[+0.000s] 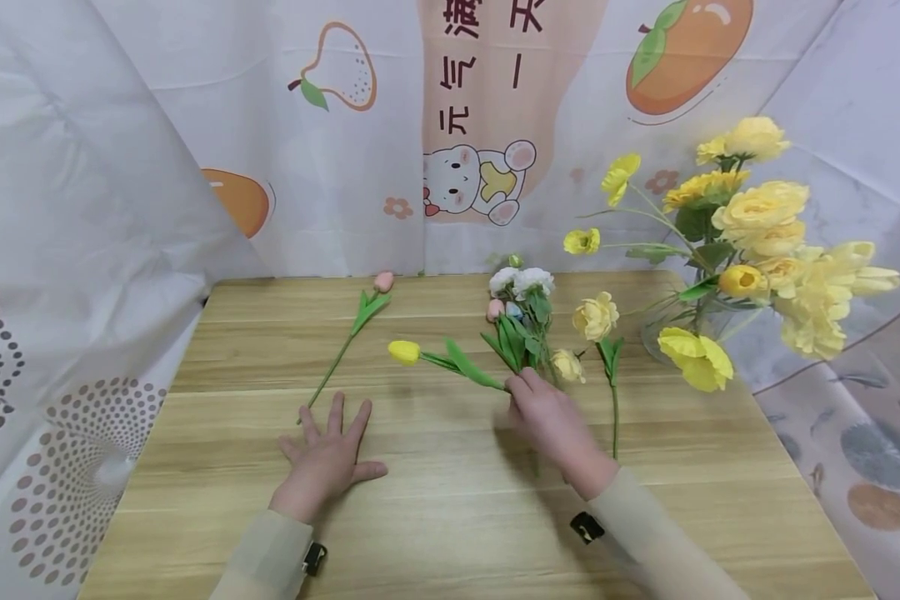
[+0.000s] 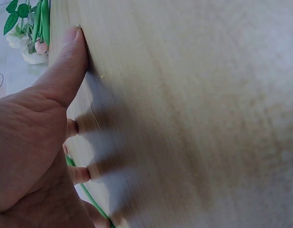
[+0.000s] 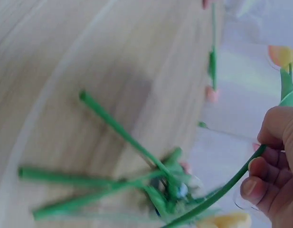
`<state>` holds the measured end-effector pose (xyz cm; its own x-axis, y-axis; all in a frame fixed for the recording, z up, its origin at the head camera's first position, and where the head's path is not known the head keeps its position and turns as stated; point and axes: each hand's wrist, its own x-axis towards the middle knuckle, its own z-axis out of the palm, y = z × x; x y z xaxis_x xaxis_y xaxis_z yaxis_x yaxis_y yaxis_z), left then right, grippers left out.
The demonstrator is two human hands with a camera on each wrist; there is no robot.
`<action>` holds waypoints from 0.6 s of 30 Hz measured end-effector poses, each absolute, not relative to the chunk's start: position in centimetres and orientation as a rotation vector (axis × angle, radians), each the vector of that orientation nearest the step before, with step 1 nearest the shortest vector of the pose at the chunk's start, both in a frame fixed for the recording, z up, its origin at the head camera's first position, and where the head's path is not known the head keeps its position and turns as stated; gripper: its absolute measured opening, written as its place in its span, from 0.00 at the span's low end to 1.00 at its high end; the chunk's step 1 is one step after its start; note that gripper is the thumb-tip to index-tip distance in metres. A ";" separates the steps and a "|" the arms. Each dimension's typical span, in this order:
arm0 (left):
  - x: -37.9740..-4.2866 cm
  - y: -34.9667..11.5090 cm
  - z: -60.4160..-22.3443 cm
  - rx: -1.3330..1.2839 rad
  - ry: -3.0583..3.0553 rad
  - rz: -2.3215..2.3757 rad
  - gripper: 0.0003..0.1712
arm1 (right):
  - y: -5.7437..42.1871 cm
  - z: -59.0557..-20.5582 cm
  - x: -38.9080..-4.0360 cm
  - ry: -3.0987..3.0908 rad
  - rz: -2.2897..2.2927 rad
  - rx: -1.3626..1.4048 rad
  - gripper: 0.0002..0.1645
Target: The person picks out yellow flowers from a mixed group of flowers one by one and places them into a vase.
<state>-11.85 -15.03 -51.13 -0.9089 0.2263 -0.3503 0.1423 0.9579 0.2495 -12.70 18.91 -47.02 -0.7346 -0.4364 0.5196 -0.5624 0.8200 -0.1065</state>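
Fingers spread, my left hand (image 1: 322, 462) rests on the table, its fingertips near the lower stem of a pink tulip (image 1: 383, 282). My right hand (image 1: 551, 421) pinches the green stem of a yellow tulip (image 1: 404, 352), whose head points left above the table. Thumb and fingers around that stem (image 3: 241, 173) show in the right wrist view. Just beyond the right hand lies a bunch of white flowers (image 1: 532, 283), with a pink bud (image 1: 495, 310) and a blue one (image 1: 513, 311) among green leaves. Several loose stem ends (image 3: 113, 123) blur in the right wrist view.
A glass vase (image 1: 654, 333) full of yellow flowers (image 1: 761, 208) stands at the table's back right. Pale yellow flowers (image 1: 596, 317) lie between it and the bunch. A printed curtain (image 1: 345, 167) hangs behind the wooden table (image 1: 435, 517).
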 end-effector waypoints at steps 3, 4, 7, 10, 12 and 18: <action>-11.8 -15.0 -51.1 0.265 2.726 0.302 0.62 | 20.3 -45.7 -11.9 -2.453 0.321 0.805 0.08; -11.8 -15.0 -51.1 0.266 2.728 0.302 0.62 | 20.8 -45.3 -11.7 -2.424 0.287 0.814 0.08; -11.8 -15.0 -51.1 0.266 2.728 0.293 0.62 | 22.4 -44.1 -11.3 -2.347 0.202 0.810 0.16; -11.8 -15.0 -50.9 0.269 2.730 0.289 0.62 | 24.2 -43.0 -11.2 -2.310 0.159 0.795 0.21; -11.7 -15.0 -50.9 0.270 2.732 0.290 0.61 | 25.5 -42.4 -11.2 -2.288 0.124 0.792 0.23; -11.7 -15.0 -50.9 0.287 2.742 0.311 0.61 | 29.0 -40.5 -12.0 -2.190 -0.227 0.689 0.16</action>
<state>-11.72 -14.96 -50.87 -0.9126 0.2377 -0.3327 0.1570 0.9550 0.2516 -11.96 29.04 -40.48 -0.5227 -0.5468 0.6541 -0.4012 0.8347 0.3772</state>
